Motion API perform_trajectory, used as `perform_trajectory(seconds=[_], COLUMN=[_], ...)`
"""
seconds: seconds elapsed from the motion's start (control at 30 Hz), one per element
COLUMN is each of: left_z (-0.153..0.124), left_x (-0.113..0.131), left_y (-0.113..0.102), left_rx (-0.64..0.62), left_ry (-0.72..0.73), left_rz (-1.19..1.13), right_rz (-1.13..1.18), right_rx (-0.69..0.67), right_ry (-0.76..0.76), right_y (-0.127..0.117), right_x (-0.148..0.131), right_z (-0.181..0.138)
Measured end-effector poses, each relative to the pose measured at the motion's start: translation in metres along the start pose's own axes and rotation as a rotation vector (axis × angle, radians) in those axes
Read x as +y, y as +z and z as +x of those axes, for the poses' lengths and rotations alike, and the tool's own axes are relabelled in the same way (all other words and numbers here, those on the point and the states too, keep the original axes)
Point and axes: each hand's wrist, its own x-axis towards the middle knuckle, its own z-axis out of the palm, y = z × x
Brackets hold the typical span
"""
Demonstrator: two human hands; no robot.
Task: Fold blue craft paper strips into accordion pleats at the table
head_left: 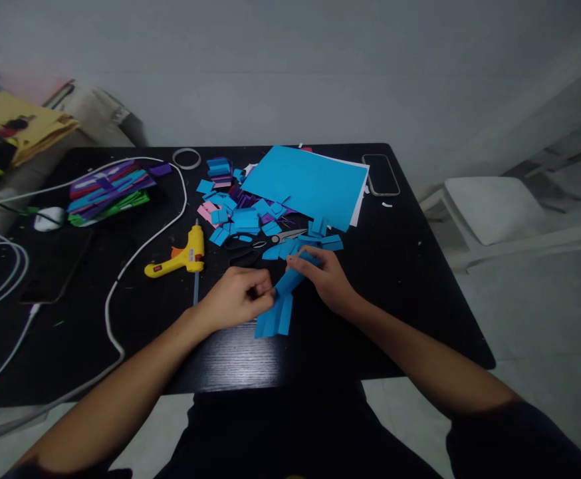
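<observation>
A folded strip of blue paper (290, 281) slants up between my hands over the front of the black table. My right hand (328, 276) pinches its upper end. My left hand (243, 295) has its fingers curled closed on the strip's left edge. Below them hangs a creased blue paper piece (274, 318); I cannot tell whether it is joined to the strip. Just beyond my hands lie black-handled scissors (265, 243) among cut blue paper pieces (245, 221). A yellow glue gun (183, 256) with a glue stick in it rests left of my left hand.
A large blue sheet (310, 183) lies on white paper at the back, beside a phone (381, 175). Bundled coloured paper strips (108, 193), a tape roll (187, 158) and a white cable (145, 245) occupy the left. A white stool (492, 206) stands right of the table (410, 299).
</observation>
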Motion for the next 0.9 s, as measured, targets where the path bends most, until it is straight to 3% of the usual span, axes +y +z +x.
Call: perform_trajectory(seconds=[0.33,0.7,0.9], left_z=[-0.0002,-0.0003,0.0011], left_x=[-0.0019,-0.0028,-0.0047], left_y=[-0.0015,-0.0017,-0.0024], left_rx=[0.072,0.082,0.024], left_ry=[-0.039,-0.070,-0.123], left_rz=[0.003,0.008,0.007], right_rz=[0.162,0.147,0.069], right_rx=[-0.076,0.000,-0.021], right_ry=[0.020,0.064,-0.070], right_y=[0.0008,0.0064,0.0070], right_x=[0.0062,0.0050,0.0037], right_z=[0.0027,0.0008,-0.0044])
